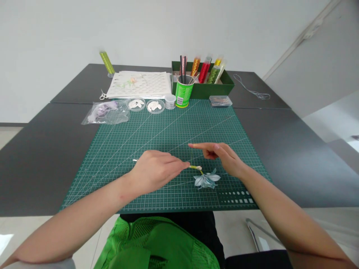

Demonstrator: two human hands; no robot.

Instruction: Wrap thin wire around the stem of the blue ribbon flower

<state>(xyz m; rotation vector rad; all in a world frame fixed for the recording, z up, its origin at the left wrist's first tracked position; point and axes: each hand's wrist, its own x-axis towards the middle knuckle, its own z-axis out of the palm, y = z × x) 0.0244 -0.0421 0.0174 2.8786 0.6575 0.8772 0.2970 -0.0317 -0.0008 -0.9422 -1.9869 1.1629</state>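
My left hand (155, 173) is closed in a pinch on a thin wire stem (195, 167) with a yellow-green wrapped tip, held just above the green cutting mat (117, 149). A pale blue paper flower (206, 180) lies on the mat right below the stem's tip. My right hand (221, 156) hovers beside the flower with its forefinger stretched out to the left and the other fingers curled; nothing shows in it.
At the mat's far edge stand two clear dishes of white petals (136, 104) (155, 106), a small clear jar (169, 101), a green cup of tools (183, 92), a green box of glitter tubes (207, 87), a plastic bag (106, 112) and a printed sheet (140, 84).
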